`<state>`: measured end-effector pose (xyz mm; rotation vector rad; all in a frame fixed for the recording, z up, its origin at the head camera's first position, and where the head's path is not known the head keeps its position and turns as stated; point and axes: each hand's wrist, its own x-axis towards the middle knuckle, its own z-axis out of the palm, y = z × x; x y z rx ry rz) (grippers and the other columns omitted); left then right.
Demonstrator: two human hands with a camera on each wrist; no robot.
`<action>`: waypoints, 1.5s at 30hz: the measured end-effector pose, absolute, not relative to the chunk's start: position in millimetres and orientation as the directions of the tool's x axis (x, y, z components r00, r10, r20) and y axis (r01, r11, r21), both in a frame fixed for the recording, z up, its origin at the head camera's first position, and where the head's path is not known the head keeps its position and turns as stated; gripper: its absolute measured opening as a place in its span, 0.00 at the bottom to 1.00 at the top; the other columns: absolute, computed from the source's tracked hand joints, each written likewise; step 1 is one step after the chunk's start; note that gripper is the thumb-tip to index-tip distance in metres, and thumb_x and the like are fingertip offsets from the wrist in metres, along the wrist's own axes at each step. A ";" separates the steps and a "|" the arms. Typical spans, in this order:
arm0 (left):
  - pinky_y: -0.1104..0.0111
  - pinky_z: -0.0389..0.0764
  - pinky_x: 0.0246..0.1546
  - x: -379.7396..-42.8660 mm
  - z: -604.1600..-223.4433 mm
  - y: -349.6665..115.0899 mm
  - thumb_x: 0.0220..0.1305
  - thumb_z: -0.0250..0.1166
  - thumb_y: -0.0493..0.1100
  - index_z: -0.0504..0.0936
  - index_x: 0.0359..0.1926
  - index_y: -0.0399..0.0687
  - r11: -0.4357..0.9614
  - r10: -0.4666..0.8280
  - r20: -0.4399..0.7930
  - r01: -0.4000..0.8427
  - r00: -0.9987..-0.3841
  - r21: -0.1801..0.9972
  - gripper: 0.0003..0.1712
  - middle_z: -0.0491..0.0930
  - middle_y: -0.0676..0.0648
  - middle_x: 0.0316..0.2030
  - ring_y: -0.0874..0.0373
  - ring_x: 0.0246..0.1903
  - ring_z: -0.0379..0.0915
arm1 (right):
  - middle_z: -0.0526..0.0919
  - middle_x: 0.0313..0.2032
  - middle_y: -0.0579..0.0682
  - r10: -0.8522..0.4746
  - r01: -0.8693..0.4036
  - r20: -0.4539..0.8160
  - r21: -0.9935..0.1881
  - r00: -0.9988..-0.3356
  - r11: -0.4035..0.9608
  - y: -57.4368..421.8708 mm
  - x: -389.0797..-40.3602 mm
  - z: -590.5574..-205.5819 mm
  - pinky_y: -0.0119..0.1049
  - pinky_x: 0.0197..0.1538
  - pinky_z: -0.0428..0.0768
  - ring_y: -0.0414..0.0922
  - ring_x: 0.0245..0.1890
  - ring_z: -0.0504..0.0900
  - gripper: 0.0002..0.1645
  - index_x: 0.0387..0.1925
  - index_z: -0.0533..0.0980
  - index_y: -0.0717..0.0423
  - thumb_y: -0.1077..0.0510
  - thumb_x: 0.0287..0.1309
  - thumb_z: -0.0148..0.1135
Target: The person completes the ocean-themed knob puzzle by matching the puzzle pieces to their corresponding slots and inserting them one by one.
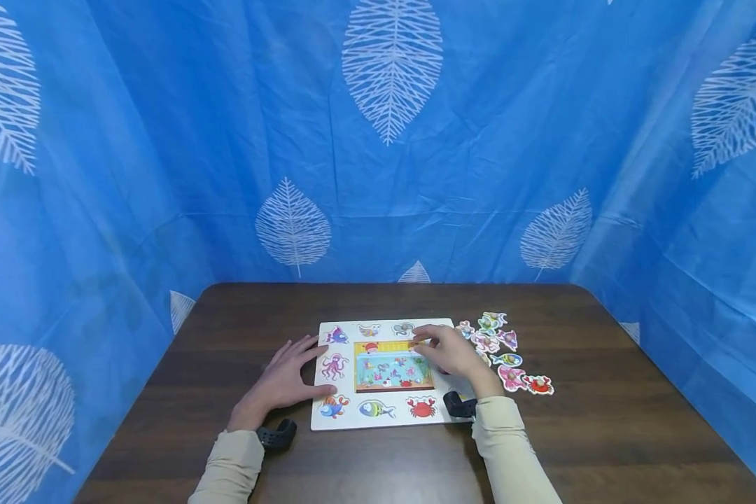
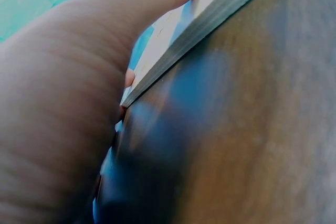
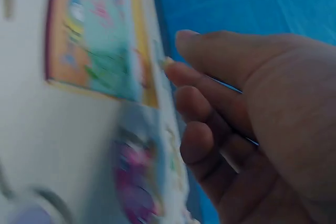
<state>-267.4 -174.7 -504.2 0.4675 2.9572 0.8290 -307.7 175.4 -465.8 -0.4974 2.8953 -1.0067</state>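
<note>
A white puzzle board [image 1: 402, 417] lies flat near the middle of a dark brown wooden bench [image 1: 258, 308]. A fish-tank picture [image 1: 393, 372] fills the board's centre, and printed sea creatures surround it, among them a pink octopus [image 1: 334, 367] on the left side and a red crab picture [image 1: 421, 407] in the bottom row.

The left hand [image 1: 283, 378] rests at the board's left edge with its fingers loosely spread and the thumb well apart from them; the thumb lies on the corner just above an orange-and-blue creature. This hand grips nothing.

The right hand [image 1: 451, 352] is over the board's upper right part, its fingers bent and the index fingertip beside a grey creature [image 1: 404, 328] in the top row. The right wrist view shows a small gap between thumb and index finger and a tiny pale spot at the index fingertip; whether the fingers hold a piece cannot be told.

Just right of the board, loose pieces [image 1: 486, 342] lie in a cluster on the bench. A blue-and-yellow fish piece [image 1: 507, 360] lies above a pink piece [image 1: 512, 379], with a red crab piece [image 1: 540, 385] at the cluster's lower right. Blue cloth [image 1: 378, 231] with white leaf prints hangs behind the bench.
</note>
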 end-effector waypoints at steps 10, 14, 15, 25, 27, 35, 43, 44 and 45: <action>0.34 0.47 0.76 -269.0 -499.8 -175.3 0.49 0.74 0.73 0.70 0.75 0.53 0.812 0.293 0.034 0.268 -0.955 0.519 0.56 0.59 0.42 0.79 0.39 0.80 0.46 | 0.87 0.45 0.49 -0.301 -0.263 0.044 -0.620 -0.952 0.740 220.8 -303.9 -446.4 0.40 0.47 0.82 0.46 0.41 0.79 0.09 0.46 0.85 0.54 0.62 0.65 0.67; 0.35 0.46 0.76 -269.4 -499.9 -175.4 0.49 0.73 0.74 0.70 0.75 0.54 0.817 0.291 0.027 0.263 -0.956 0.513 0.56 0.59 0.42 0.79 0.40 0.80 0.45 | 0.87 0.45 0.51 -0.286 -0.247 0.037 -0.619 -0.958 0.746 238.8 -300.9 -444.7 0.40 0.47 0.83 0.47 0.42 0.80 0.09 0.47 0.85 0.56 0.62 0.65 0.68; 0.35 0.46 0.76 -269.4 -500.2 -175.4 0.49 0.73 0.74 0.70 0.75 0.54 0.818 0.291 0.026 0.263 -0.956 0.512 0.56 0.59 0.42 0.79 0.40 0.80 0.45 | 0.87 0.45 0.51 -0.280 -0.237 0.030 -0.623 -0.960 0.745 242.8 -299.9 -445.0 0.40 0.48 0.83 0.47 0.43 0.81 0.09 0.47 0.85 0.56 0.62 0.65 0.68; 0.34 0.47 0.76 -269.6 -501.2 -174.7 0.48 0.74 0.74 0.71 0.75 0.54 0.821 0.275 0.021 0.247 -0.961 0.514 0.57 0.59 0.42 0.79 0.39 0.80 0.45 | 0.86 0.40 0.54 -0.246 -0.187 -0.011 -0.617 -0.969 0.764 271.6 -294.8 -448.1 0.47 0.47 0.85 0.51 0.42 0.83 0.11 0.46 0.83 0.61 0.64 0.61 0.69; 0.34 0.46 0.76 -269.4 -500.8 -174.4 0.48 0.74 0.74 0.71 0.75 0.54 0.821 0.275 0.021 0.246 -0.961 0.516 0.57 0.59 0.42 0.79 0.39 0.80 0.45 | 0.87 0.39 0.54 -0.239 -0.175 -0.024 -0.612 -0.971 0.771 275.1 -294.2 -449.5 0.47 0.48 0.85 0.50 0.41 0.84 0.12 0.45 0.84 0.62 0.65 0.59 0.70; 0.35 0.47 0.77 -267.3 -498.2 -174.5 0.48 0.75 0.72 0.72 0.74 0.53 0.814 0.281 0.031 0.255 -0.959 0.522 0.56 0.60 0.42 0.78 0.40 0.80 0.47 | 0.86 0.33 0.50 -0.233 -0.142 -0.071 -0.612 -0.970 0.778 281.0 -292.0 -454.1 0.40 0.45 0.83 0.43 0.35 0.81 0.09 0.41 0.84 0.62 0.67 0.57 0.72; 0.36 0.47 0.77 -268.2 -500.5 -175.2 0.48 0.75 0.73 0.72 0.74 0.54 0.812 0.285 0.041 0.264 -0.958 0.520 0.56 0.61 0.43 0.78 0.41 0.80 0.48 | 0.86 0.33 0.48 -0.190 -0.106 -0.086 -0.580 -0.978 0.808 280.4 -291.0 -452.4 0.42 0.45 0.81 0.44 0.35 0.80 0.07 0.38 0.85 0.59 0.64 0.56 0.73; 0.36 0.47 0.77 -268.2 -501.0 -175.4 0.48 0.75 0.73 0.72 0.74 0.54 0.811 0.287 0.043 0.266 -0.957 0.521 0.56 0.61 0.43 0.78 0.41 0.80 0.48 | 0.86 0.33 0.48 -0.187 -0.106 -0.085 -0.570 -0.979 0.815 280.5 -291.5 -452.6 0.42 0.45 0.81 0.44 0.35 0.80 0.07 0.37 0.85 0.58 0.63 0.56 0.74; 0.36 0.47 0.77 -268.2 -501.3 -175.6 0.48 0.75 0.73 0.72 0.74 0.54 0.811 0.288 0.045 0.269 -0.957 0.521 0.56 0.61 0.43 0.78 0.41 0.80 0.48 | 0.87 0.33 0.48 -0.176 -0.096 -0.089 -0.563 -0.980 0.821 280.3 -291.8 -452.9 0.42 0.44 0.80 0.44 0.34 0.79 0.06 0.37 0.85 0.57 0.62 0.56 0.74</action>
